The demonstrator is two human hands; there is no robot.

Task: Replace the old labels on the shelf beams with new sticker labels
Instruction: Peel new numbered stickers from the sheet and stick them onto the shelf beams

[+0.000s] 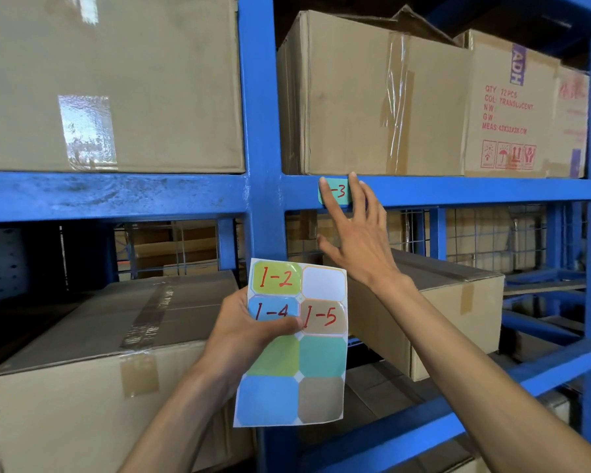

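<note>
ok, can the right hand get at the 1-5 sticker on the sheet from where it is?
Probably yes. The right hand is up on the teal label on the beam, holding nothing. The 1-5 sticker lies uncovered just below it; the left hand grips the sheet over the 1-4 side.

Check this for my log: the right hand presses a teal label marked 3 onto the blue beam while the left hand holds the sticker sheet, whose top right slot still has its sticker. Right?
Not quite. In the head view the sticker sheet's top right slot is blank white, its sticker gone. The rest holds: the right hand presses the teal label onto the blue beam, and the left hand holds the sheet.
</note>
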